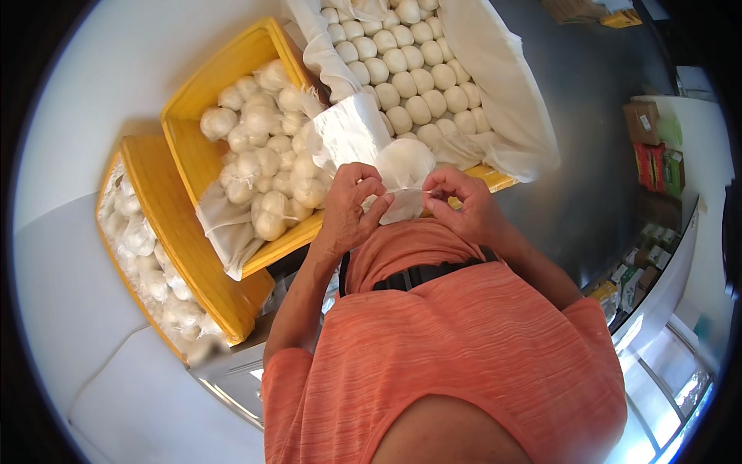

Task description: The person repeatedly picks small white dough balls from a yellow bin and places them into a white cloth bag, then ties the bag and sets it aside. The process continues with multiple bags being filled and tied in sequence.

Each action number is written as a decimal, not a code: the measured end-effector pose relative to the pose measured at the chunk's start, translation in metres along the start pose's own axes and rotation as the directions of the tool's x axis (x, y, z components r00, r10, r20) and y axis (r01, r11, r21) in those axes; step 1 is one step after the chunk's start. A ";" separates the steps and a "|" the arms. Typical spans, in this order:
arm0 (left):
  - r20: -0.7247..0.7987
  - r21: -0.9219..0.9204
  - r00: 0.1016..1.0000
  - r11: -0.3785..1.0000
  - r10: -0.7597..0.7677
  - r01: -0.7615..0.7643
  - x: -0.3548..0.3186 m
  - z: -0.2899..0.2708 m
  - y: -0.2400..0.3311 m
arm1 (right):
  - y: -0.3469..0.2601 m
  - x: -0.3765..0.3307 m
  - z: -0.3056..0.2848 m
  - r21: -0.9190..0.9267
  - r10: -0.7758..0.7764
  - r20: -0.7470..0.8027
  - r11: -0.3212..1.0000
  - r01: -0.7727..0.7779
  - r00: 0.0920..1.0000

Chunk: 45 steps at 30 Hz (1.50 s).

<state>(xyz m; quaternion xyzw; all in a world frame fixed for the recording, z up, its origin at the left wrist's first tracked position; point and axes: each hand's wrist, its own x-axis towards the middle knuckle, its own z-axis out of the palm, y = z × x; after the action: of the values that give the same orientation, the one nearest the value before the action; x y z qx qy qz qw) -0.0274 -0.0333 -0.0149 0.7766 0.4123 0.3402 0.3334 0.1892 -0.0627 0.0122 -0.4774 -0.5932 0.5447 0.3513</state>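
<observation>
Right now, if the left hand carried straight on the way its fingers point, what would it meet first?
The left hand points up and rightward, fingers pinching a thin plastic bag with a white dough ball in it. That bag comes first; beyond it probably the cloth-lined tray of bare dough balls, though depth is unclear.

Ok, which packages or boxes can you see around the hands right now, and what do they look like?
Clear plastic bag: pinched between left hand and right hand, holding a white bun.
Bagged white buns: piled in the upper yellow crate, left of the hands.
More bagged buns: lower yellow crate, far left.
Brown carton: right edge.
Red and green boxes: below the carton.
Small packets: shelf, lower right, too small to tell.
</observation>
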 end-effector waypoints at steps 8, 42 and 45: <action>0.373 -0.634 0.771 0.466 -0.516 0.618 -0.021 -0.002 0.011 | 0.001 0.017 0.001 -0.086 -0.089 0.049 0.992 0.093 0.995; -0.463 -0.113 0.856 0.973 -0.231 0.201 -0.036 -0.023 -0.011 | -0.002 0.036 -0.002 0.534 0.251 0.429 0.705 -0.467 0.868; -0.226 -0.357 0.903 0.893 -0.367 0.274 -0.044 -0.024 -0.019 | -0.005 0.038 0.007 0.542 0.267 0.430 0.688 -0.483 0.862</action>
<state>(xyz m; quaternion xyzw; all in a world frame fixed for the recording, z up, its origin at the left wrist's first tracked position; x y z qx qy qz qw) -0.0733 -0.0571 -0.0281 0.5758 0.5197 0.4506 0.4420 0.1703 -0.0285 0.0115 -0.3491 -0.3108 0.8418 0.2700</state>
